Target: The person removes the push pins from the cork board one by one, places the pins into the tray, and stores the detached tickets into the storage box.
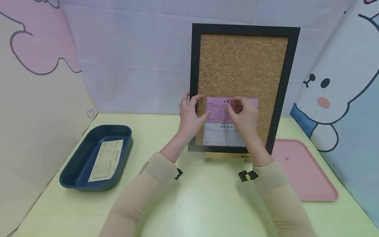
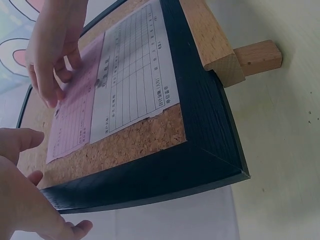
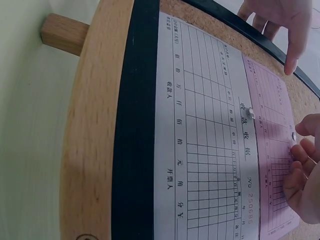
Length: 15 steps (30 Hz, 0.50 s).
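Note:
A cork board [image 1: 242, 65] in a black frame stands upright on a wooden easel [image 1: 228, 156]. Pinned low on it, a pink receipt slip [image 1: 217, 110] overlaps the top of a white receipt slip [image 1: 223, 136]. One metal push pin [image 1: 227, 99] sits at the pink slip's top edge, another pin [image 3: 251, 113] in the white slip. My right hand [image 1: 245, 115] is at the upper pin, thumb and fingers parted right beside its head. At the board's left edge my left hand [image 1: 190, 117] is spread, thumb tip near the pink slip's left side.
On the left of the table stands a dark blue tray [image 1: 125, 154] with a cream receipt slip [image 1: 106, 161] in it. A pink tray [image 1: 311, 177] lies at the right, holding a small metal pin [image 1: 287, 158]. Printed cloth walls enclose the table's back and sides.

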### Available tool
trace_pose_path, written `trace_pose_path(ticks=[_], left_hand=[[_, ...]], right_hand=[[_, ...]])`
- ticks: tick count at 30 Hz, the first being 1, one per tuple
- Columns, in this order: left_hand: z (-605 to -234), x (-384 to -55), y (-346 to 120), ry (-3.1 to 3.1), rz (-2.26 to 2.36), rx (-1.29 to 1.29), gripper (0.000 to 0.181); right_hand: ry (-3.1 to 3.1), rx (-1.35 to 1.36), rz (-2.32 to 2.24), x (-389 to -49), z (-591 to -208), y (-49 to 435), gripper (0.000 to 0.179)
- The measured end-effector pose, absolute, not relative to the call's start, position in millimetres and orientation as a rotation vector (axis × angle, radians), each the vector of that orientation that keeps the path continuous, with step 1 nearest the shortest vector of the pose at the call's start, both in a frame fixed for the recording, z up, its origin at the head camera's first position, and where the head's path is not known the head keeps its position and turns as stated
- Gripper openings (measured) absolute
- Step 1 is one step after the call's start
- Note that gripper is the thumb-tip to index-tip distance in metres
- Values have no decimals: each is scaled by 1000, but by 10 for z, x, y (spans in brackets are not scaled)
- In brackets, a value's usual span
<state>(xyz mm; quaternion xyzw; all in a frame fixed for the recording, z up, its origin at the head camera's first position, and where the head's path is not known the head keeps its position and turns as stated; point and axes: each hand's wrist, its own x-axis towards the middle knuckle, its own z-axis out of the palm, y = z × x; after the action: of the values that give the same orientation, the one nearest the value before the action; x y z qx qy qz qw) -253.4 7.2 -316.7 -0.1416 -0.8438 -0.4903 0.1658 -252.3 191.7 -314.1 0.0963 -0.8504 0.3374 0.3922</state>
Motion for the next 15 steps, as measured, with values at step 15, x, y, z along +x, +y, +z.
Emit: trace_pose_path(ticks=[15], left_hand=[[-3109, -2632, 144, -2391, -1391, -354, 41]], right_hand=[[-2130, 159, 752, -2595, -3129, 1845, 20]])
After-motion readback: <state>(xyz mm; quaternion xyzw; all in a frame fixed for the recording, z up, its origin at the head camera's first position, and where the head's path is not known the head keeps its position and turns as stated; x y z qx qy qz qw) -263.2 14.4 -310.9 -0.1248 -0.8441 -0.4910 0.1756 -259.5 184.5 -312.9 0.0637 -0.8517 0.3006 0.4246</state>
